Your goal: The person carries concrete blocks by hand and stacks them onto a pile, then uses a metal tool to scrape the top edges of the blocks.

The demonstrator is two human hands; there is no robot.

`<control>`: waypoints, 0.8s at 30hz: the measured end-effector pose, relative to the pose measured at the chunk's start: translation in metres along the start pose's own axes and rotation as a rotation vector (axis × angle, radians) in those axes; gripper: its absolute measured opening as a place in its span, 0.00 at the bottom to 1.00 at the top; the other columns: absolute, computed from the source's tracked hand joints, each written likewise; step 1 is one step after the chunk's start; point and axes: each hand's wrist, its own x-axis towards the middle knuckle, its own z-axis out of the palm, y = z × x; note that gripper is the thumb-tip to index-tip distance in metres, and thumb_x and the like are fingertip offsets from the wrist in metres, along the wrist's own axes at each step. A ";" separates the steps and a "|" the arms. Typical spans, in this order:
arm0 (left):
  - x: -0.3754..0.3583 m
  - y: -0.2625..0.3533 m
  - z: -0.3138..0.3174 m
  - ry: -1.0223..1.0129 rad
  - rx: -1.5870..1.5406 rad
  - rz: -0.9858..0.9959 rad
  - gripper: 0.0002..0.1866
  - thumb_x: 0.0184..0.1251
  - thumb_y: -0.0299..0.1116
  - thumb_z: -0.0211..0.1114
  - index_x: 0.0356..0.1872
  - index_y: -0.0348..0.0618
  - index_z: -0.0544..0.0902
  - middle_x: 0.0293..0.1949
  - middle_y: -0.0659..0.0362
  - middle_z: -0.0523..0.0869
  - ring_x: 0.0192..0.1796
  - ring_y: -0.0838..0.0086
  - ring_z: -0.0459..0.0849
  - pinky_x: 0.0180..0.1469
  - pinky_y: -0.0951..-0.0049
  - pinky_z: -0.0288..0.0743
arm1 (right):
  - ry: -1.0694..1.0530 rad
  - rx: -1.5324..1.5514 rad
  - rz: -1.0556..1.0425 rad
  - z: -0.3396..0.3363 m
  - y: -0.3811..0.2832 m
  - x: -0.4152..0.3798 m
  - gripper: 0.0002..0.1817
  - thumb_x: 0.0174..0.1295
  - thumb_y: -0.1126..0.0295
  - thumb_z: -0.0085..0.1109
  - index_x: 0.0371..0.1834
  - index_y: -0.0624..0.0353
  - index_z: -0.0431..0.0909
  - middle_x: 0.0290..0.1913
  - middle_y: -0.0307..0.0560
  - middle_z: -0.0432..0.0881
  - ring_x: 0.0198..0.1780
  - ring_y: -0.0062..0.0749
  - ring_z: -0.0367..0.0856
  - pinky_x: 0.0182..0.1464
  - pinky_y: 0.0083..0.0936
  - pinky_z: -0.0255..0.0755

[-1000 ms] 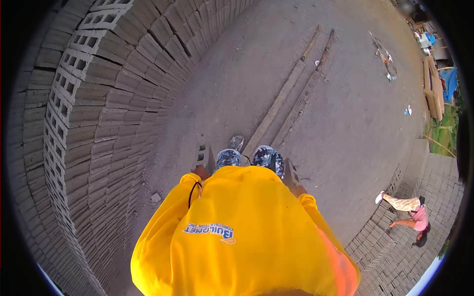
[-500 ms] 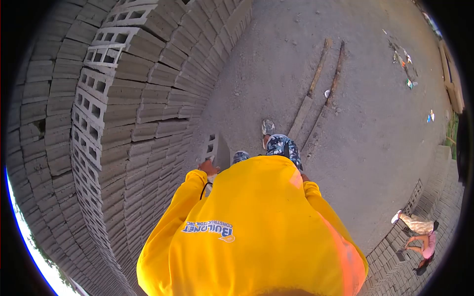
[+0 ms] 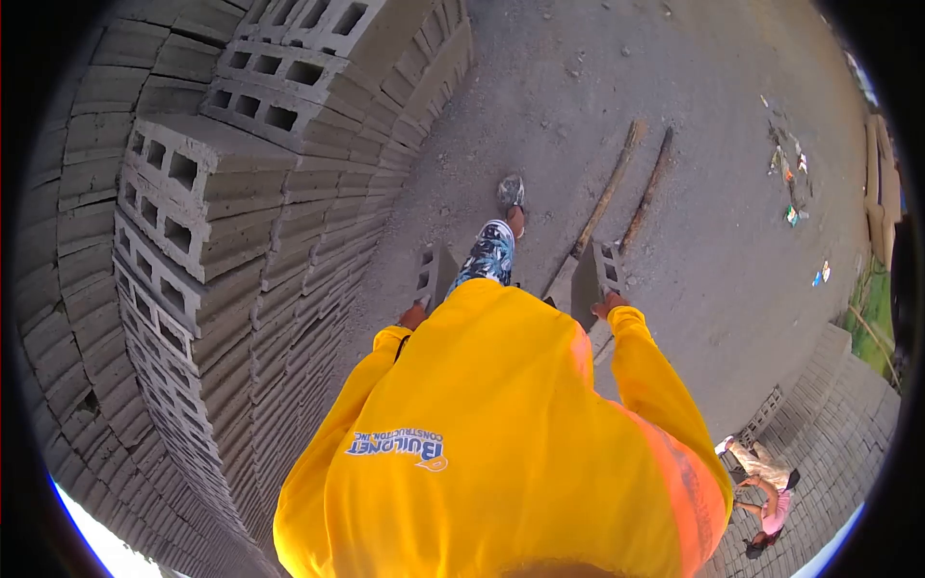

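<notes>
At my left side a grey hollow concrete block (image 3: 442, 274) hangs on end, its holes showing. The fingers of my left hand (image 3: 414, 316) are closed around its near end. Another hollow concrete block (image 3: 586, 289) hangs at my right side, and my right hand (image 3: 609, 306) grips it by the near edge. My legs are between the two blocks, one shoe forward on the ground. The undersides of both blocks and most of my fingertips are hidden.
High stacks of hollow blocks (image 3: 241, 202) rise close on my left. Two wooden poles (image 3: 644, 183) lie on the dirt ground ahead to the right. Litter (image 3: 792, 214) is scattered farther right. A person in a pink top (image 3: 777, 511) bends by more stacked blocks (image 3: 829, 433).
My right hand and its block have swung out into view beside my leg. My feet have changed places in a step, and the left stack looks nearer. The other person has shifted in view.
</notes>
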 end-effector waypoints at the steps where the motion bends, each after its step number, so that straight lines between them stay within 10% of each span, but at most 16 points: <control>1: 0.034 0.033 -0.027 0.029 0.004 -0.005 0.39 0.59 0.47 0.63 0.72 0.51 0.62 0.56 0.41 0.80 0.58 0.49 0.79 0.58 0.54 0.73 | 0.067 -0.042 -0.025 -0.057 -0.016 0.022 0.47 0.52 0.49 0.64 0.76 0.48 0.54 0.67 0.59 0.70 0.68 0.52 0.68 0.69 0.39 0.63; 15: 0.044 0.270 -0.213 0.120 0.008 -0.107 0.46 0.56 0.49 0.65 0.74 0.45 0.55 0.53 0.40 0.82 0.59 0.49 0.78 0.68 0.52 0.61 | 0.126 -0.536 -0.342 -0.420 -0.158 0.190 0.43 0.58 0.50 0.59 0.76 0.49 0.53 0.65 0.54 0.73 0.66 0.49 0.72 0.72 0.40 0.55; 24: 0.088 0.358 -0.297 0.012 -0.079 -0.051 0.47 0.56 0.44 0.66 0.75 0.45 0.53 0.50 0.39 0.83 0.57 0.50 0.80 0.71 0.53 0.54 | 0.083 -0.692 -0.387 -0.542 -0.304 0.346 0.26 0.61 0.57 0.54 0.61 0.57 0.74 0.59 0.52 0.79 0.64 0.44 0.74 0.75 0.41 0.48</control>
